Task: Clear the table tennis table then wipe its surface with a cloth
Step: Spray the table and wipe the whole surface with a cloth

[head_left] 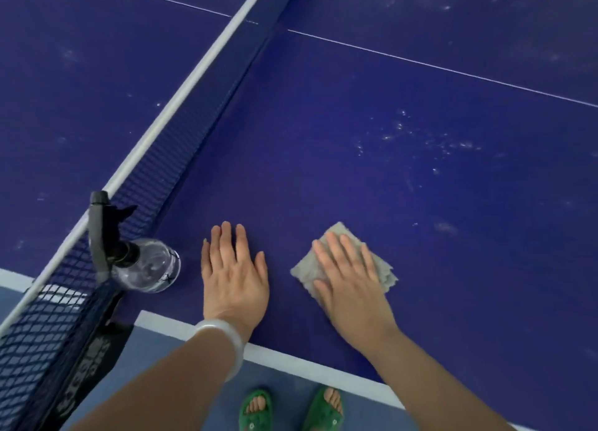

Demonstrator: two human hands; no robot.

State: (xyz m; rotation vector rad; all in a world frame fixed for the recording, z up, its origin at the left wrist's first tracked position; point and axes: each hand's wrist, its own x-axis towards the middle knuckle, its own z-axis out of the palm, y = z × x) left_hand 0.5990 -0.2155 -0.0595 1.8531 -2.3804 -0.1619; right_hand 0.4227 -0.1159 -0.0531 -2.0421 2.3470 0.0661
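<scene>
On the tabletop (pixel 388 113), the cloth (pixel 382 262) lies near the front edge, under the right hand (pixel 348 278). The left hand (pixel 234 275) rests flat just left of it. Further left, a spray bottle (pixel 145 265) stands beside the net (pixel 181 158).

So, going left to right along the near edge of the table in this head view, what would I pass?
net → spray bottle → left hand, flat on the table → cloth under the right hand → whitish smudges further right.
</scene>
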